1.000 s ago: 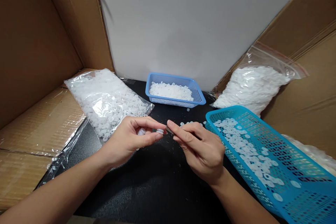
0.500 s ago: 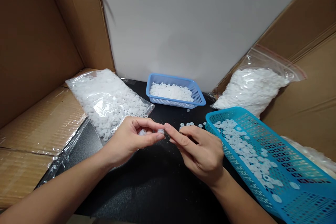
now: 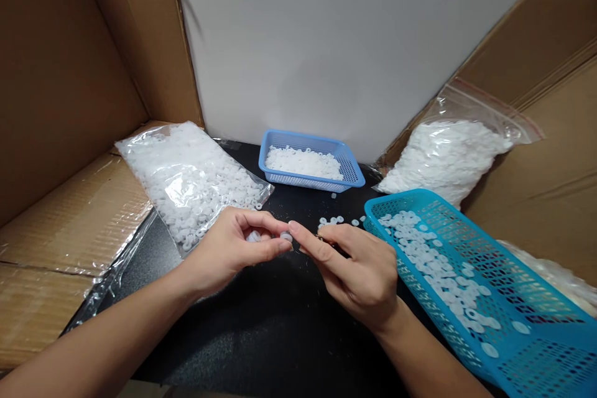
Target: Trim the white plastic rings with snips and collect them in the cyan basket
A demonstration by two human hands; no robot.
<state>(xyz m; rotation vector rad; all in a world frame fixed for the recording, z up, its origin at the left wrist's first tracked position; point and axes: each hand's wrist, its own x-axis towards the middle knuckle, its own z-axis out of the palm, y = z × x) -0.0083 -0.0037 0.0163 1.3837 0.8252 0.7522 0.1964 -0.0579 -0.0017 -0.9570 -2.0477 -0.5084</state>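
Note:
My left hand (image 3: 236,242) is closed, pinching a small white plastic washer (image 3: 286,236) between thumb and index finger. More white pieces (image 3: 253,236) sit in the curl of its fingers. My right hand (image 3: 357,264) is closed too, its index fingertip touching the tip of my left index finger beside the washer. A bit of something dark and shiny (image 3: 319,237) shows between its fingers, too small to name. Just beyond the right hand, several loose white washers (image 3: 332,221) lie on the black table (image 3: 280,336).
A teal basket (image 3: 471,224) with scattered white washers stands at right. At the back is a blue basket (image 3: 357,177) of small white rings. Clear bags of white pieces lie at left (image 3: 186,180) and back right (image 3: 443,149). Cardboard (image 3: 46,211) and a white panel (image 3: 336,43) enclose the table.
Both hands keep nearly the same pose. The right index finger has shifted very slightly left against the left fingertip.

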